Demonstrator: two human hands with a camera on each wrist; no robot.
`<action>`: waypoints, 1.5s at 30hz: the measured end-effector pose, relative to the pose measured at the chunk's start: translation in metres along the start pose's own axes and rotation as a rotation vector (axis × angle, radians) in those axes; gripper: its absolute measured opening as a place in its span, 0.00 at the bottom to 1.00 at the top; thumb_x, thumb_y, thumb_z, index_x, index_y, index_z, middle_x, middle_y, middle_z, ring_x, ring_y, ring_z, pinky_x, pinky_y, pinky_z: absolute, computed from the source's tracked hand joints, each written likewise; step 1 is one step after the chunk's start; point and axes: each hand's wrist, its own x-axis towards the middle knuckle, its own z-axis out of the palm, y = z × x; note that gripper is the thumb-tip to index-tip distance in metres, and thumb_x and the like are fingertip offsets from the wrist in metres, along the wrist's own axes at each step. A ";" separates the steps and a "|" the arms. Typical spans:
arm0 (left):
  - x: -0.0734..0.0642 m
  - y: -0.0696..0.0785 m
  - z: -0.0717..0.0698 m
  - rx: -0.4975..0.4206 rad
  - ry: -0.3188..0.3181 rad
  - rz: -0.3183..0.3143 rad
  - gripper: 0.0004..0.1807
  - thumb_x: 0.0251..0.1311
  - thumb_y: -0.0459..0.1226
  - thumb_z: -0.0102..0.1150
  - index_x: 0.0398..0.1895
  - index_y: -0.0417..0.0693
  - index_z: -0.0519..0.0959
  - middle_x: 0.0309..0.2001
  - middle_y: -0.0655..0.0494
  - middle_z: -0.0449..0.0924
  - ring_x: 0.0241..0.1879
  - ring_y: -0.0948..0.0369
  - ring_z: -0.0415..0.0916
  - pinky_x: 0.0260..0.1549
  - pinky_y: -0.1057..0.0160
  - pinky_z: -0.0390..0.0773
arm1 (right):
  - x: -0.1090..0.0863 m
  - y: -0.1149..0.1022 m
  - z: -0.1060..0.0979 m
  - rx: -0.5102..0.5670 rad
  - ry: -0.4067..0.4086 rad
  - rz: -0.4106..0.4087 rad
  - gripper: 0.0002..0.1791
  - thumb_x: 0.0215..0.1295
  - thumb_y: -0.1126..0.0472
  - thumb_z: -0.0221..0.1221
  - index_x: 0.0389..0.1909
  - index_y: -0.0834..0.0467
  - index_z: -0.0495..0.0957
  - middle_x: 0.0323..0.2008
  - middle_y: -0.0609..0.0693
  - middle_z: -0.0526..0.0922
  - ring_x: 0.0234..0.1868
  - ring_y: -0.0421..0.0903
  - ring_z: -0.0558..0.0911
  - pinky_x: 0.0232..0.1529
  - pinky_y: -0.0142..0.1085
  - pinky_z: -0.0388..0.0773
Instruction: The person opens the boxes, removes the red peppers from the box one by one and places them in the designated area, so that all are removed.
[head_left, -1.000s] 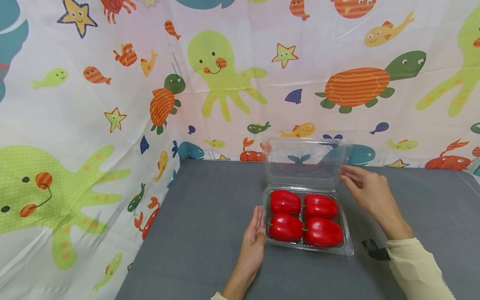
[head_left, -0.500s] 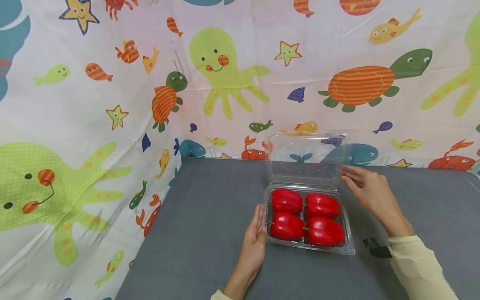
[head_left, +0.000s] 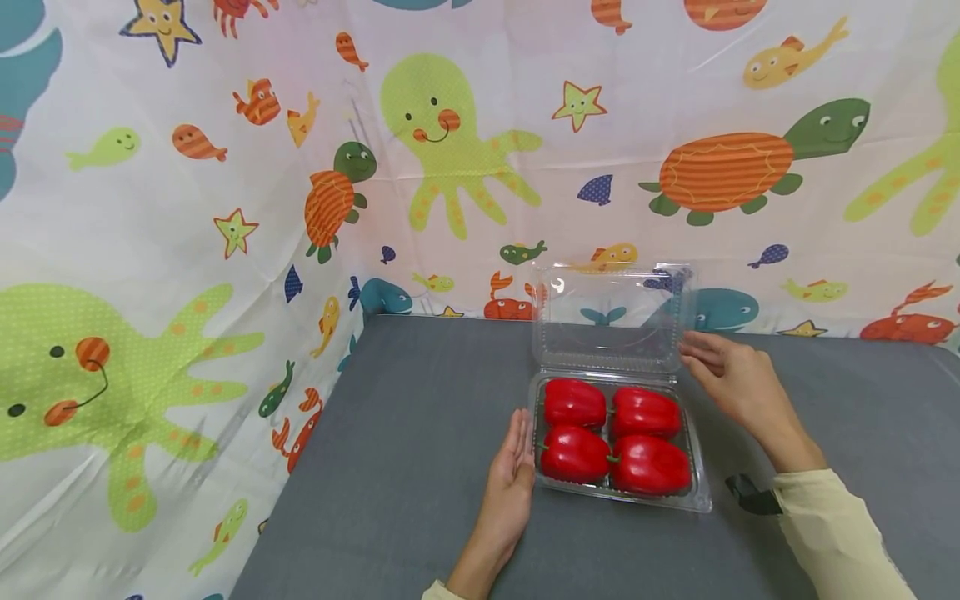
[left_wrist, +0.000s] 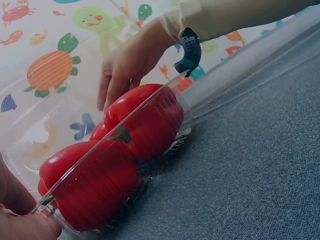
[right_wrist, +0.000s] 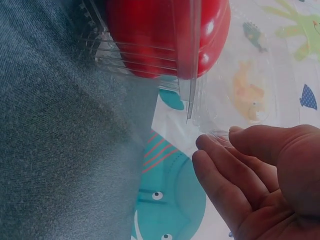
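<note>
Both hands, fingers pinching, hold a clear box (peppers inside) on grey cloth before sea-print drapes.

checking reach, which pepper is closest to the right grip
The rear-right pepper, by the lid and toward the right grip; the rear-left pepper lies farther left, the front-left pepper and front-right pepper farther from the lid.

A clear container holding red peppers has the left hand touching its near corner, the right hand with a dark wrist device beyond it, grey counter beside it, and sea-creature cloth behind it.
</note>
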 end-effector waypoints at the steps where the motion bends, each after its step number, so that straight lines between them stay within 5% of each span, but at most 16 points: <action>1: 0.000 0.000 0.000 -0.002 -0.001 0.000 0.39 0.77 0.23 0.36 0.87 0.50 0.44 0.86 0.57 0.47 0.84 0.58 0.43 0.77 0.60 0.52 | 0.000 0.000 0.000 0.001 -0.005 0.003 0.30 0.72 0.61 0.67 0.71 0.68 0.74 0.57 0.67 0.85 0.55 0.67 0.86 0.45 0.56 0.87; 24: 0.000 0.001 0.000 -0.003 0.001 -0.004 0.39 0.78 0.23 0.37 0.87 0.51 0.45 0.86 0.58 0.47 0.84 0.59 0.44 0.78 0.59 0.51 | 0.009 0.009 0.006 -0.031 -0.041 0.020 0.32 0.70 0.60 0.69 0.69 0.72 0.74 0.54 0.69 0.85 0.54 0.68 0.85 0.49 0.59 0.84; 31: 0.001 0.001 -0.001 0.003 0.000 -0.002 0.39 0.78 0.23 0.38 0.87 0.52 0.45 0.86 0.58 0.47 0.84 0.58 0.43 0.78 0.59 0.51 | 0.009 0.009 0.006 -0.024 -0.056 0.025 0.31 0.71 0.60 0.68 0.69 0.71 0.74 0.55 0.68 0.86 0.55 0.69 0.85 0.39 0.45 0.90; 37: 0.001 0.001 0.000 0.005 0.005 0.004 0.39 0.78 0.23 0.38 0.87 0.52 0.46 0.86 0.57 0.47 0.84 0.57 0.44 0.78 0.57 0.51 | 0.009 0.011 0.005 -0.019 -0.062 0.016 0.31 0.72 0.60 0.67 0.70 0.70 0.74 0.55 0.67 0.86 0.55 0.69 0.86 0.32 0.28 0.85; 45: -0.001 0.001 -0.001 0.013 0.002 -0.004 0.39 0.78 0.23 0.38 0.88 0.53 0.46 0.86 0.58 0.47 0.84 0.57 0.43 0.78 0.58 0.51 | 0.008 0.012 0.007 -0.015 -0.101 0.044 0.32 0.74 0.57 0.65 0.72 0.69 0.71 0.57 0.67 0.85 0.57 0.71 0.84 0.43 0.51 0.90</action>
